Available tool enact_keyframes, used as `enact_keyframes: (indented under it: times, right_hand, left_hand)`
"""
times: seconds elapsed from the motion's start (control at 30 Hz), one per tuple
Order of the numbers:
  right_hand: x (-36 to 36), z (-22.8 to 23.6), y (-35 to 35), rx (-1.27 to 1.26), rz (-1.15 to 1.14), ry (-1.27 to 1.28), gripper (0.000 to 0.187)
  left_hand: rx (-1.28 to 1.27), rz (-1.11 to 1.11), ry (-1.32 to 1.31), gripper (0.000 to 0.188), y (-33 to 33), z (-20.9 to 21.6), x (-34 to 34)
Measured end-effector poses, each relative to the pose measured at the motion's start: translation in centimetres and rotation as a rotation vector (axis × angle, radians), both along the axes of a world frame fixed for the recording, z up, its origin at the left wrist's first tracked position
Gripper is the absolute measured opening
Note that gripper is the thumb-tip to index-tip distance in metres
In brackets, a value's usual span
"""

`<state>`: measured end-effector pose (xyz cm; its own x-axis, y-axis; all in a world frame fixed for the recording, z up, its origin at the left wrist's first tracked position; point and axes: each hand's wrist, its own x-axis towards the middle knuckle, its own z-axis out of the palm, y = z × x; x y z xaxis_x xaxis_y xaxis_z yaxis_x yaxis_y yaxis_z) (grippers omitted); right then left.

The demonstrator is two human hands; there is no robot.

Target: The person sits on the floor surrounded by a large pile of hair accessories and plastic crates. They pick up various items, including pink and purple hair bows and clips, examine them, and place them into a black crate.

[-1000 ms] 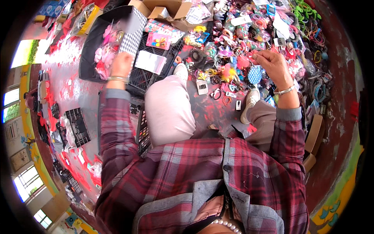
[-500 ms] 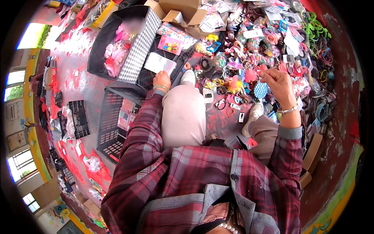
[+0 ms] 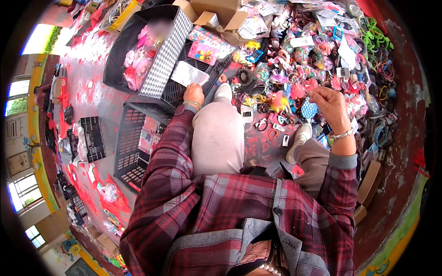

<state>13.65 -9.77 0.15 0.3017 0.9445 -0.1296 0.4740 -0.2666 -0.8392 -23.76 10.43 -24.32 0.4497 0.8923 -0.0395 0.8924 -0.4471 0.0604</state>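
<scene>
At the lower edge of a clear, whitish plastic bag (image 3: 189, 73), my left hand (image 3: 193, 94) is closed on it, and the bag lies above a black crate (image 3: 172, 93). My right hand (image 3: 330, 105) is raised over a spread of hair accessories (image 3: 276, 76), thumb and forefinger pinched together. From that pinch a blue bobbly piece (image 3: 309, 109) seems to hang; its exact kind is unclear. A pink card packet (image 3: 202, 53) lies beyond the plastic bag.
A black-and-white patterned box (image 3: 168, 50) holding pink items stands at the left, with an open cardboard box (image 3: 218, 11) behind. Another black crate (image 3: 129, 142) is beside my left knee. Green bands (image 3: 375, 34) lie far right.
My right hand has come down slightly, and the blue piece has dropped and turned with it. The left hand's fingers have curled a little more at the bag's edge.
</scene>
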Motion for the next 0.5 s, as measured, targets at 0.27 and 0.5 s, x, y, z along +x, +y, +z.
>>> enact_keyframes:
  times: [0.27, 0.5]
  right_hand:
    - [-0.1, 0.1, -0.1, 0.002, 0.009, -0.058, 0.018]
    - [-0.2, 0.3, 0.2, -0.005, 0.047, -0.064, 0.019]
  left_hand:
    - [0.044, 0.062, -0.064, 0.017, 0.5, 0.1, 0.1]
    - [-0.020, 0.124, -0.069, 0.013, 0.4, 0.3, 0.3]
